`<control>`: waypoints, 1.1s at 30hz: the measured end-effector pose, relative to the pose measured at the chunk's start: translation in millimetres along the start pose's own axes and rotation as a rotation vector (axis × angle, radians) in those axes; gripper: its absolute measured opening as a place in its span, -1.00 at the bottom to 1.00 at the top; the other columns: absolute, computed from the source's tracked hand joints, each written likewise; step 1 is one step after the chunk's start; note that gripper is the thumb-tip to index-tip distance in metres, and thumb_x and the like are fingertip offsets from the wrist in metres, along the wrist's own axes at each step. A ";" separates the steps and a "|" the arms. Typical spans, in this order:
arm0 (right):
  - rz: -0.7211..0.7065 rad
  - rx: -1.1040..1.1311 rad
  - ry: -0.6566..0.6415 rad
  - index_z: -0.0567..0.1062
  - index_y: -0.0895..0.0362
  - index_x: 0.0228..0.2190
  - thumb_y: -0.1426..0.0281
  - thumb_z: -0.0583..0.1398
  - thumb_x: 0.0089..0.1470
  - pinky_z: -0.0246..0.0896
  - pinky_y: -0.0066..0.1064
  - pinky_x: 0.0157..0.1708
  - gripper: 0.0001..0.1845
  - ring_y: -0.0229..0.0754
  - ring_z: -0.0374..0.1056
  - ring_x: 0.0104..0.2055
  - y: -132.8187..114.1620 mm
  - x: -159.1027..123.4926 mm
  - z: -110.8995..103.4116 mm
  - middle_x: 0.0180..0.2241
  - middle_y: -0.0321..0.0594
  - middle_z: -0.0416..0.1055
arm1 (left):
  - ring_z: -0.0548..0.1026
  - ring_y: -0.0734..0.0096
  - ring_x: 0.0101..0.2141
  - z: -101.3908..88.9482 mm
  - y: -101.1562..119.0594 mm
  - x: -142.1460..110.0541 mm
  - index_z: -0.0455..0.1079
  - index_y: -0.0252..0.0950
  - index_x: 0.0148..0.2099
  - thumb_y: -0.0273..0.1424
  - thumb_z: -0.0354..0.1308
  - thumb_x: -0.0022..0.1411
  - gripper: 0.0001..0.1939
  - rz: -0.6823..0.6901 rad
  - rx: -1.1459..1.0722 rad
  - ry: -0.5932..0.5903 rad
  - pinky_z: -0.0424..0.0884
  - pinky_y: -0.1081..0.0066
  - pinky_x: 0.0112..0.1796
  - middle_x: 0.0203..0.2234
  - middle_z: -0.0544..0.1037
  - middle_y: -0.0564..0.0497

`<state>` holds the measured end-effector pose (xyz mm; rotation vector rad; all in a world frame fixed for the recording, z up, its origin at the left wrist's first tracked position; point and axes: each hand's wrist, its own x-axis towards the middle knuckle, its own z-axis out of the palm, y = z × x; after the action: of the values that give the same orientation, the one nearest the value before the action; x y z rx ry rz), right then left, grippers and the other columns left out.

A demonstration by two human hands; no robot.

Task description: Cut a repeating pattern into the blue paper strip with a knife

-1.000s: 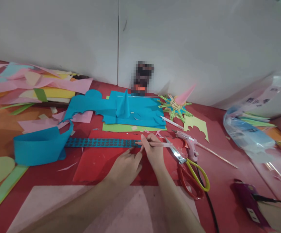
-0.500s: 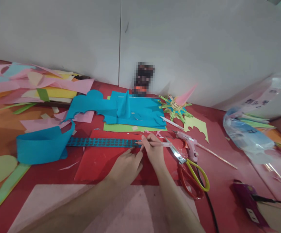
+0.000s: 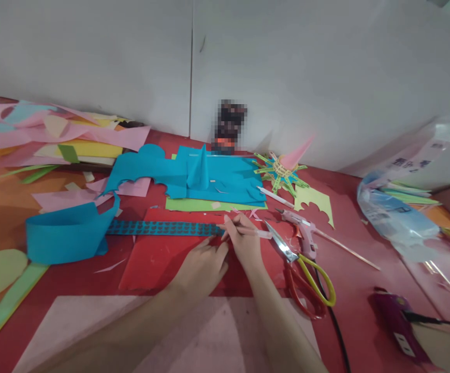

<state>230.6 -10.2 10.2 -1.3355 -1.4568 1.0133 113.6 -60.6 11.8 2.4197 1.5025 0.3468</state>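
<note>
My right hand (image 3: 244,243) is closed on a pen with a pale pinkish barrel (image 3: 263,234). The pen's tip meets the right end of a blue paper strip (image 3: 162,228) patterned with rows of small dark curved marks. Alongside it, my left hand (image 3: 203,264) rests at the strip's lower edge, fingers stretched out and lying flat, their tips close to the right hand. A red sheet or board (image 3: 158,264) lies beneath the strip's right part. To the left, the strip meets a looped blue paper band (image 3: 61,235).
Scissors (image 3: 287,248) and a pink glue gun (image 3: 306,233) lie to the right. Behind are a blue paper cone (image 3: 199,171), blue sheets (image 3: 236,173) and a pink-coned paper piece (image 3: 287,166). Paper scraps (image 3: 104,137) pile at left; a plastic bag (image 3: 395,207) lies far right.
The pen has tilted slightly, its rear end lower and a little to the left. My right hand has shifted slightly left; the left hand has stayed put.
</note>
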 end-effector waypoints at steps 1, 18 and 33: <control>-0.001 -0.005 0.000 0.22 0.03 -0.61 0.17 0.15 0.07 0.33 -0.39 -0.42 -0.66 -0.10 0.50 -0.40 0.2 0.0 0.1 -0.72 -0.36 0.36 | 0.52 0.21 -0.39 -0.3 0.0 0.1 0.32 -0.34 -0.25 -0.57 -0.03 0.14 -0.85 0.000 0.009 -0.007 0.39 0.18 -0.13 -0.48 0.55 -0.11; -0.027 -0.048 -0.042 0.27 0.05 -0.61 0.21 0.17 0.06 0.29 -0.41 -0.42 -0.69 -0.15 0.47 -0.45 -3.7 -1.2 -1.2 -0.68 -0.36 0.38 | 0.53 0.21 -0.37 1.3 -1.3 0.3 0.32 -0.37 -0.22 -0.60 -0.03 0.13 -0.82 0.018 -0.018 0.019 0.35 0.15 -0.06 -0.47 0.55 -0.12; -0.009 0.000 -0.020 0.17 0.04 -0.61 0.23 0.14 0.07 0.29 -0.43 -0.49 -0.67 -0.12 0.49 -0.46 2.9 0.1 -1.0 -0.73 -0.40 0.29 | 0.52 0.23 -0.41 0.1 -1.2 -0.5 0.31 -0.39 -0.14 -0.58 -0.04 0.14 -0.77 0.025 -0.004 0.027 0.37 0.17 -0.08 -0.51 0.54 -0.08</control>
<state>232.3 -9.9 7.7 -1.3213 -1.4762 1.0237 112.4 -60.6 11.3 2.4416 1.4828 0.3886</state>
